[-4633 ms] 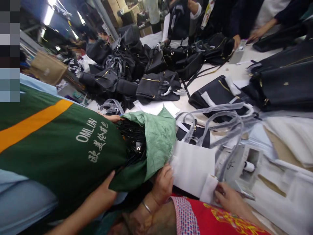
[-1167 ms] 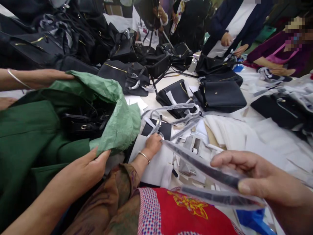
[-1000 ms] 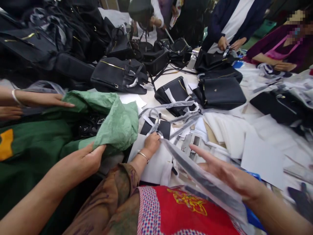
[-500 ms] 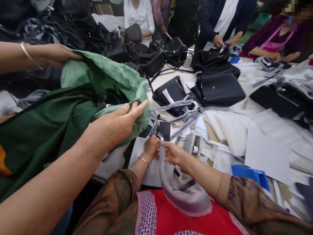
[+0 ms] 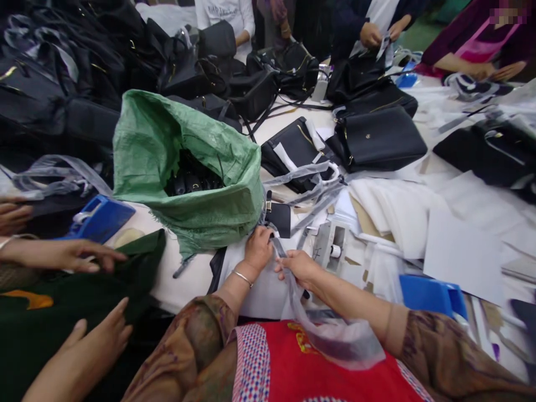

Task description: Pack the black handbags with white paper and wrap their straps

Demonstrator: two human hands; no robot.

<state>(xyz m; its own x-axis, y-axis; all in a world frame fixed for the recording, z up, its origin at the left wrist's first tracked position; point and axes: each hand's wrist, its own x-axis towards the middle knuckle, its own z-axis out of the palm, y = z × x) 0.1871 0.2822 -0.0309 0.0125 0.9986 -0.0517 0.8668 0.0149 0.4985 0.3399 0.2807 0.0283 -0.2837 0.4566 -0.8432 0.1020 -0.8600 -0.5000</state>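
The plastic-wrapped strap (image 5: 335, 338) droops below your left hand (image 5: 258, 249), which is curled closed around its upper end, and your right hand (image 5: 296, 264), pinching it just beside, with both forearms (image 5: 355, 297) slanting inward.

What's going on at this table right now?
The person's right hand pinches a plastic-wrapped strap, whose loose length loops down over the red apron. The left hand is curled at the strap's upper end; exactly what it grips is hidden. Just beyond, a green sack sits open with black items inside. Other people's hands are at the left, near dark green cloth, and black bags lie across the table.
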